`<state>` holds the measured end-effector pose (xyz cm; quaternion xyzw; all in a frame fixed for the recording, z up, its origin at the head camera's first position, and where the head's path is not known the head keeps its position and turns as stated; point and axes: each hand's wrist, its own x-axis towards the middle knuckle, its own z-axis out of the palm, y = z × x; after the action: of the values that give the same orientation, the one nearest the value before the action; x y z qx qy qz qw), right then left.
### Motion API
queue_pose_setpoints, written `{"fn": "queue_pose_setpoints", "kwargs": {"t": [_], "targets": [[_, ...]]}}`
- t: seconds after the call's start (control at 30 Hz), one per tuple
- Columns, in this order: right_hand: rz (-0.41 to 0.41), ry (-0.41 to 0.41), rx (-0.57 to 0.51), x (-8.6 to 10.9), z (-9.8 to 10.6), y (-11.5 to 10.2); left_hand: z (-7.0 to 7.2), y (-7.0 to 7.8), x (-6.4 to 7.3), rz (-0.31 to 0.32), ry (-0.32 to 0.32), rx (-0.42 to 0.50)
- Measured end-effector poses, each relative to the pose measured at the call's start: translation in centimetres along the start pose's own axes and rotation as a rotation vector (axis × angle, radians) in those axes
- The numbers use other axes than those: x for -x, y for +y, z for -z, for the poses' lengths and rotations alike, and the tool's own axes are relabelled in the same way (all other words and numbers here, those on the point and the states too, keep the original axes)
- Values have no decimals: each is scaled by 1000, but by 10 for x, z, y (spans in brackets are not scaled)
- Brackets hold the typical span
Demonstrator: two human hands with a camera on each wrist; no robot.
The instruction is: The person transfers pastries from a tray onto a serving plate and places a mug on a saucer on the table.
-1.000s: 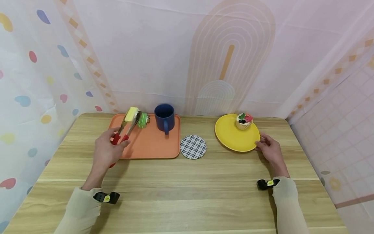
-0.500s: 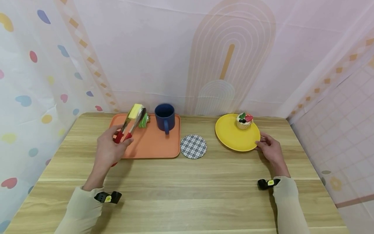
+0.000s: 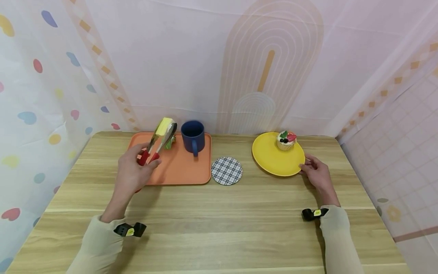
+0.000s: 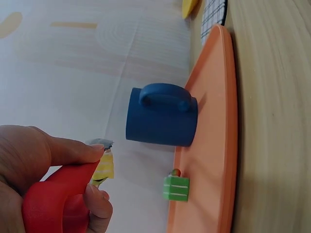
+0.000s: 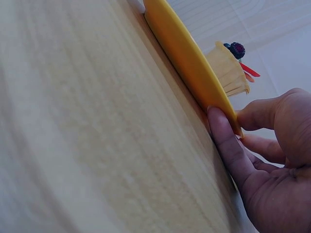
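1. Above the left part of the orange tray [image 3: 184,169], the yellow layered cake slice [image 3: 164,126] sits between the tips of the red-handled tongs [image 3: 145,157], raised clear of the tray.
2. The left hand [image 3: 132,171] grips the tongs by their red handles, with its thumb and fingers on them.
3. The right hand [image 3: 316,174] pinches the near right rim of the yellow plate [image 3: 272,156] between thumb and fingers.
4. On that plate, towards the back right, stands 1 cupcake [image 3: 285,141] in a pale, pleated case, topped with dark berries, red fruit and a green leaf.
5. The tray also bears 2 other things: the upright dark blue mug [image 3: 192,136], its handle towards the person, and the green striped cake slice [image 4: 176,188], left of the mug and apart from it.
6. The round plaid coaster [image 3: 226,171] lies on the wooden table [image 3: 219,228], just beside the tray's right edge.
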<state>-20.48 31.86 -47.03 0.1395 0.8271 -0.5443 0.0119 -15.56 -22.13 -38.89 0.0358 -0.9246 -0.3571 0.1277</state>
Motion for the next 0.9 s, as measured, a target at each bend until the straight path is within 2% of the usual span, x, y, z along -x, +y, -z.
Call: {"fn": "queue_pose_setpoints", "kwargs": {"t": [0.37, 0.6, 0.9], "targets": [[10, -3, -10, -1, 0, 1, -2, 14, -2, -23, -3, 15], [12, -2, -6, 0, 1, 0, -8, 22, -4, -46, 12, 28], [-3, 0, -10, 0, -1, -1, -16, 32, -6, -63, -14, 54]]}}
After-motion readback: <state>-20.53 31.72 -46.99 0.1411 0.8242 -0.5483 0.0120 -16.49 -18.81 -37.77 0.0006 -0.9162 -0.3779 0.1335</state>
